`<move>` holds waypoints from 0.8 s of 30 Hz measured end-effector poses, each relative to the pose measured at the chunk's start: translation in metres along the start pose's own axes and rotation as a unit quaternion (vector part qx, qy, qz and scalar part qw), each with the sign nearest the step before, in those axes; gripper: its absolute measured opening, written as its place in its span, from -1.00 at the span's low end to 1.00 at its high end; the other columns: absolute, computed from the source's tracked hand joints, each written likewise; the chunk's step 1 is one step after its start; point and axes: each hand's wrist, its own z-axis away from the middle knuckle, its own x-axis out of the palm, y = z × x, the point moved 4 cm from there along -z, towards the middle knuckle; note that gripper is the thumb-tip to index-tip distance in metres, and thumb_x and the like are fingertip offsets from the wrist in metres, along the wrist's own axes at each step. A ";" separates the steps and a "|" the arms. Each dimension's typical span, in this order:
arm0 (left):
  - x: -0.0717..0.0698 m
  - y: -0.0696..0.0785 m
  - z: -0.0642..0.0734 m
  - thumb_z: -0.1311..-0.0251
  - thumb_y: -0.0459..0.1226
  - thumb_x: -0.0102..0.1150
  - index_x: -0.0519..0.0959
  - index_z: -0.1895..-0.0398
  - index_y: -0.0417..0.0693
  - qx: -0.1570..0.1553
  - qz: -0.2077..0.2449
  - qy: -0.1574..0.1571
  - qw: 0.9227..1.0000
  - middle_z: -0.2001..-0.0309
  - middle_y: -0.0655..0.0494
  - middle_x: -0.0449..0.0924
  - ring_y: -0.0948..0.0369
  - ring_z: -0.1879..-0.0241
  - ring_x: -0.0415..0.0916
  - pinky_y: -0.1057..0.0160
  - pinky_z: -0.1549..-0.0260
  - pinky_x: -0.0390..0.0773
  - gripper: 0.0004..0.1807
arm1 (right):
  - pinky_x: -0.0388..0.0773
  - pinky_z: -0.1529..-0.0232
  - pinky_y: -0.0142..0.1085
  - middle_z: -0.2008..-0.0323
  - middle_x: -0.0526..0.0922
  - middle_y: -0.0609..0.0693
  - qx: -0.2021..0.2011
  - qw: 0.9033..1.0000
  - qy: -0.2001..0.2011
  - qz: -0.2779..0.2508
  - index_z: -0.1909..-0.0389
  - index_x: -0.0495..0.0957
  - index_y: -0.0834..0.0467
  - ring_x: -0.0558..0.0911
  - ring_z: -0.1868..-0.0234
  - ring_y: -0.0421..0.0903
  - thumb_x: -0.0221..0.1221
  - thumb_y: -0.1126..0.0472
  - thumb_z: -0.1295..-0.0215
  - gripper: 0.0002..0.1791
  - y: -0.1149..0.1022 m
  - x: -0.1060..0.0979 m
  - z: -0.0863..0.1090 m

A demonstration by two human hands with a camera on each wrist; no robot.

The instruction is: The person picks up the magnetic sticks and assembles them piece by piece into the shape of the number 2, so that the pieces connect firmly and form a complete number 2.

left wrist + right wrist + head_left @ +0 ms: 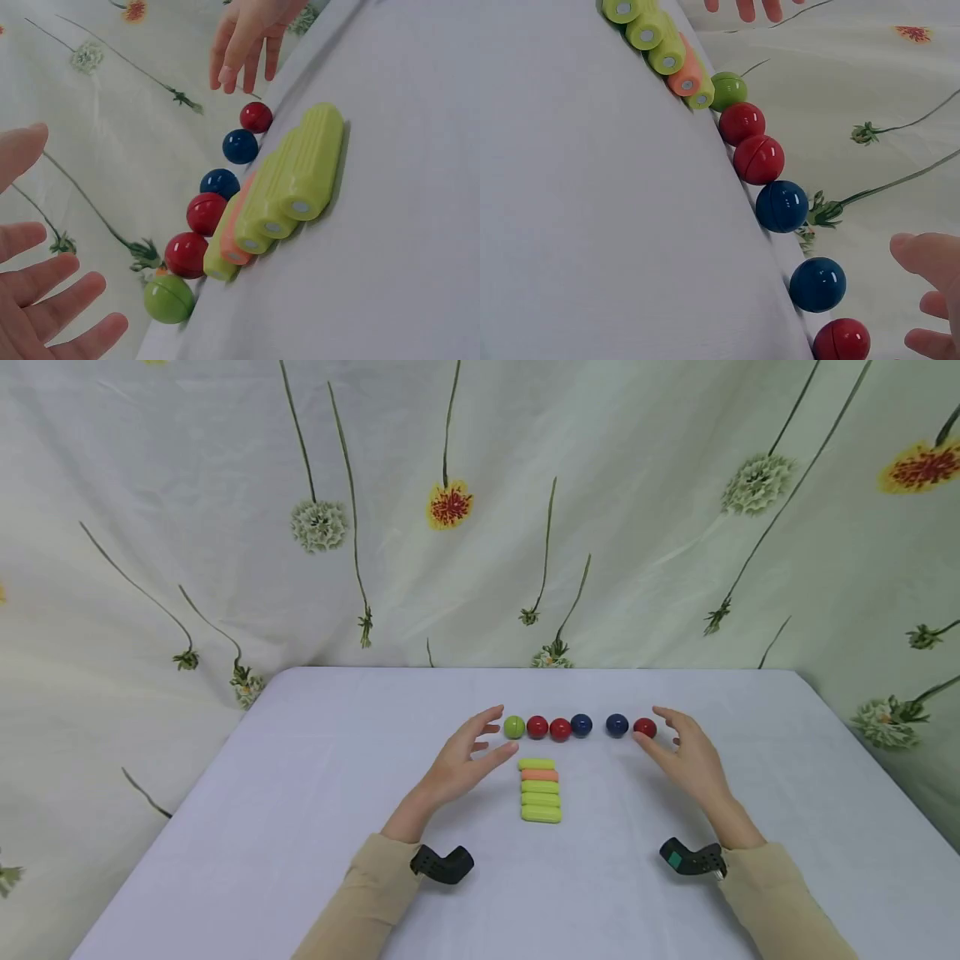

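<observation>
A row of shiny balls crosses the table: a green ball (513, 727) at the left end, then two red balls (537, 727), a blue ball (581, 725), a gap, another blue ball (617, 725) and a red ball (645, 727) at the right end. My left hand (461, 764) hovers beside the green ball, fingers spread and holding nothing. By the rightmost red ball is my right hand (691, 763), its thumb and fingers apart and nothing in its grasp. Between the hands lie several yellow-green sticks (541, 799) and one orange stick (540, 775), stacked side by side.
The white-covered table (300, 810) reaches back to a flower-printed cloth (615, 460) hanging behind it. Each wrist carries a black strap-mounted device, one on the left (442, 865) and one on the right (692, 857).
</observation>
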 end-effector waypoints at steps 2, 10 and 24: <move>0.003 0.002 0.000 -0.27 -0.09 0.12 0.22 -0.36 -0.09 0.002 0.020 -0.001 1.000 -0.31 0.00 0.27 0.03 -0.22 0.30 0.04 -0.12 0.36 -0.36 | 0.33 -0.11 0.11 -0.24 0.26 0.38 0.014 1.000 0.001 -0.023 -0.27 0.26 0.36 0.30 -0.20 0.27 0.17 -0.04 -0.27 -0.29 0.003 0.002 -0.001; 0.017 -0.019 -0.005 -0.30 -0.10 0.09 0.28 -0.31 -0.17 -0.031 0.056 0.011 0.998 -0.24 -0.08 0.35 0.05 -0.16 0.36 0.00 -0.11 0.36 -0.42 | 0.31 -0.14 0.09 -0.22 0.29 0.36 0.034 0.996 0.023 -0.077 -0.24 0.28 0.35 0.31 -0.20 0.25 0.20 0.01 -0.26 -0.33 0.017 0.009 -0.005; 0.031 -0.043 -0.008 -0.26 -0.05 0.12 0.47 -0.12 -0.18 -0.069 0.044 0.043 0.996 -0.07 0.00 0.50 0.09 -0.05 0.46 0.14 -0.01 0.46 -0.52 | 0.31 -0.17 0.02 -0.21 0.33 0.29 0.039 0.990 0.034 -0.131 -0.23 0.32 0.31 0.33 -0.21 0.19 0.25 0.03 -0.22 -0.34 0.033 0.023 -0.009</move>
